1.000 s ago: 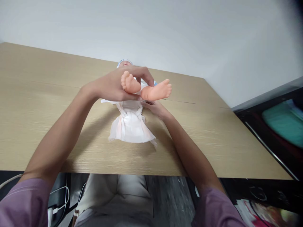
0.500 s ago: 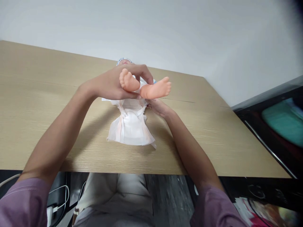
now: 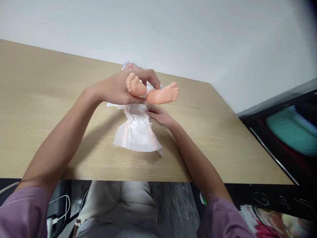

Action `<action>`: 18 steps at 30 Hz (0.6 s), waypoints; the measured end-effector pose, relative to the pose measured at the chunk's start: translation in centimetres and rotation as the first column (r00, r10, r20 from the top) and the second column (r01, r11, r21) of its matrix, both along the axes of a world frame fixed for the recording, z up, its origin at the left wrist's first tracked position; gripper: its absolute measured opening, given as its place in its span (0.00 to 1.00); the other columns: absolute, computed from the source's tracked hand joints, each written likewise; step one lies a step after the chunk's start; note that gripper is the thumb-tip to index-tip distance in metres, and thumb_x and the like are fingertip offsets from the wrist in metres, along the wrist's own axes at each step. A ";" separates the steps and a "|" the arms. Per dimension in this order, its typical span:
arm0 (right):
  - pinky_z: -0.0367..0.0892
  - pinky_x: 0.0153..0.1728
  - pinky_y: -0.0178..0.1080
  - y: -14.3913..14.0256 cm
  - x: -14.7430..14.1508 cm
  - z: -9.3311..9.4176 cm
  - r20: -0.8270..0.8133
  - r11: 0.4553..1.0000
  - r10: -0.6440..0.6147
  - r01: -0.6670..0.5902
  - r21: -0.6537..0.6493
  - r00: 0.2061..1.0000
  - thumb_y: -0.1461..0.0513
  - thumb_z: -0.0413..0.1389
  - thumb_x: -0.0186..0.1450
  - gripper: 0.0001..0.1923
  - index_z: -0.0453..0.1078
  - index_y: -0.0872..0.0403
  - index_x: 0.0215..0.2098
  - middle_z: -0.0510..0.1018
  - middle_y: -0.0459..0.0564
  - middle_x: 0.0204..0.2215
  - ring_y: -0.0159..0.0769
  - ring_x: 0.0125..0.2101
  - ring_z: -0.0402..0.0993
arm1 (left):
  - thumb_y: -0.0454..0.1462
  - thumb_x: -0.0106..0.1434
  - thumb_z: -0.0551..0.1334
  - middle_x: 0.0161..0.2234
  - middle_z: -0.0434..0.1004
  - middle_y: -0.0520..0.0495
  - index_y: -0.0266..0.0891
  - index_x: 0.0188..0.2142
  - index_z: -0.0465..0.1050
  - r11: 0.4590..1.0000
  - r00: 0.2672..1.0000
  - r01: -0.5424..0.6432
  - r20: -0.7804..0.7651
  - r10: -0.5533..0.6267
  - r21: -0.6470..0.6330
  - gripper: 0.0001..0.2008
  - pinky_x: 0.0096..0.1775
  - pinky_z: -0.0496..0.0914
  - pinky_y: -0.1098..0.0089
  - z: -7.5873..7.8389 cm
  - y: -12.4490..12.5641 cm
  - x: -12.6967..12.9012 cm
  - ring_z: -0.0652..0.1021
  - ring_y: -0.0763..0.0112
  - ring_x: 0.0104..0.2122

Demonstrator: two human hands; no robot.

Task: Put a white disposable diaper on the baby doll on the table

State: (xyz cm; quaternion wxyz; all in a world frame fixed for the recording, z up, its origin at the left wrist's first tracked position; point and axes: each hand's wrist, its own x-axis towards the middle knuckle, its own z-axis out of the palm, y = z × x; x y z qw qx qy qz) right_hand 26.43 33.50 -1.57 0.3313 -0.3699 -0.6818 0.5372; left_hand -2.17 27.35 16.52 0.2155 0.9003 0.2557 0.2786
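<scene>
Head view: we look down on a baby doll (image 3: 162, 94), apparently lying on its back on a wood-grain worktop (image 3: 223, 142), its head far from us near the wall (image 3: 148, 29) and its feet toward us.
Raised legs: our left hand (image 3: 116, 89) has its grip wrapped around the doll's ankles, thumb below and fingers above, holding both feet clear of the worktop.
Padding: a white diaper (image 3: 140, 132) lies spread out below the feet, its near panel flared toward the worktop's front edge.
Side edge: our right hand (image 3: 159, 115) touches the diaper's right side with its fingertips; whether this grip pinches the material, we cannot tell.
Already done: we judge that the diaper is unfolded and its far part is under or close to the doll's bottom; our left hand hides how far.
Not yet done: the near panel is not folded over the doll, and we see no fastened tab.
</scene>
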 end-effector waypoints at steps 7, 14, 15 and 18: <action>0.76 0.58 0.48 -0.7 -1.5 0.1 0.064 0.994 -0.063 0.056 0.097 0.996 0.38 0.70 0.70 0.26 0.81 0.46 0.52 0.87 0.51 0.53 0.50 0.55 0.82 | 0.41 0.68 0.71 0.59 0.85 0.48 0.49 0.59 0.81 1.000 1.000 0.026 -0.008 -0.026 -0.015 0.20 0.60 0.74 0.54 0.0 0.0 0.0 0.81 0.54 0.58; 0.77 0.48 0.45 -0.2 -1.5 -0.1 0.088 0.995 -0.081 0.075 0.069 0.993 0.30 0.71 0.62 0.35 0.79 0.49 0.44 0.86 0.51 0.41 0.48 0.47 0.81 | 0.38 0.66 0.70 0.57 0.85 0.46 0.45 0.60 0.81 1.000 0.999 0.025 -0.027 -0.025 -0.006 0.22 0.58 0.75 0.54 0.0 -0.3 0.3 0.81 0.54 0.56; 0.77 0.47 0.45 -0.1 -1.3 -0.1 0.078 0.996 -0.084 0.080 0.050 0.993 0.29 0.72 0.61 0.36 0.79 0.49 0.44 0.85 0.51 0.40 0.47 0.45 0.80 | 0.37 0.66 0.70 0.57 0.85 0.46 0.44 0.59 0.81 1.000 0.999 0.031 -0.024 -0.031 -0.002 0.22 0.57 0.75 0.55 0.1 -0.4 0.3 0.82 0.55 0.56; 0.78 0.45 0.46 0.1 -0.7 -0.3 0.056 0.996 -0.092 0.092 -0.002 0.994 0.30 0.74 0.58 0.37 0.80 0.50 0.44 0.84 0.51 0.40 0.45 0.41 0.80 | 0.36 0.68 0.70 0.58 0.85 0.47 0.44 0.59 0.80 0.999 0.999 0.041 -0.017 -0.041 -0.005 0.20 0.58 0.75 0.56 0.2 -0.5 0.3 0.82 0.57 0.57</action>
